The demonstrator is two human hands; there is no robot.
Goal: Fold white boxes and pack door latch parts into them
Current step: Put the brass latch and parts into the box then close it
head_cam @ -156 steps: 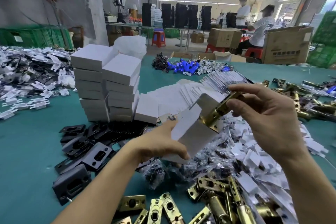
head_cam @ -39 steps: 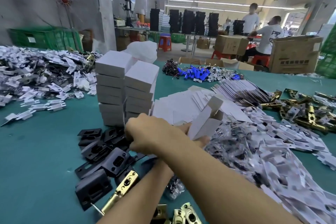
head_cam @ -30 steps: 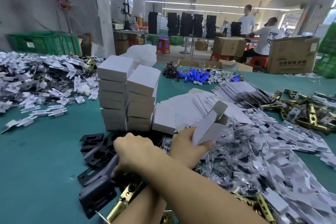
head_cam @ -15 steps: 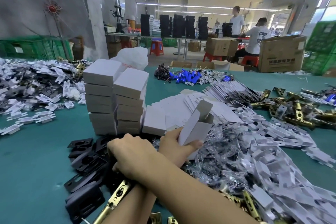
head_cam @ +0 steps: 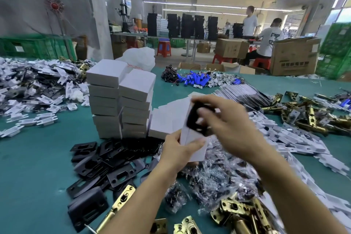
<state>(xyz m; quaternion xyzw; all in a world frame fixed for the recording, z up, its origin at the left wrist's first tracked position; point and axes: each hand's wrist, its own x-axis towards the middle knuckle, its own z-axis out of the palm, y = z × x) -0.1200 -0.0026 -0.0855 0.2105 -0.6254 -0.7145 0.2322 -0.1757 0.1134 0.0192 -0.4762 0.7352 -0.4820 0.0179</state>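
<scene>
Teal cloth covers the table (head_cam: pixel 38 167). At its far left lies a heap of white plastic pieces (head_cam: pixel 32 85). Next come two stacks of closed white boxes (head_cam: pixel 121 99), standing side by side, and in front of them a spread of black plates (head_cam: pixel 106 161). A single brass latch (head_cam: pixel 117 203) lies at the near edge of that spread.

Above the middle of the table the left hand (head_cam: pixel 178 152) holds a folded white box (head_cam: pixel 187 135) upright. Its grip is closed round the lower part of the box, with the thumb across the front. The right hand (head_cam: pixel 233 129) is at the top of the box, its grip pinching a black latch plate (head_cam: pixel 195 118) against the opening. The fingers are blurred, so I cannot tell how far the plate is in.

Under the hands lie clear bags of screws (head_cam: pixel 218 175), and nearer are more brass latches (head_cam: pixel 243 214). To the right runs a band of white card pieces (head_cam: pixel 296 138). Beyond it, at the right edge, lies a further pile of brass latch parts (head_cam: pixel 311 118).
</scene>
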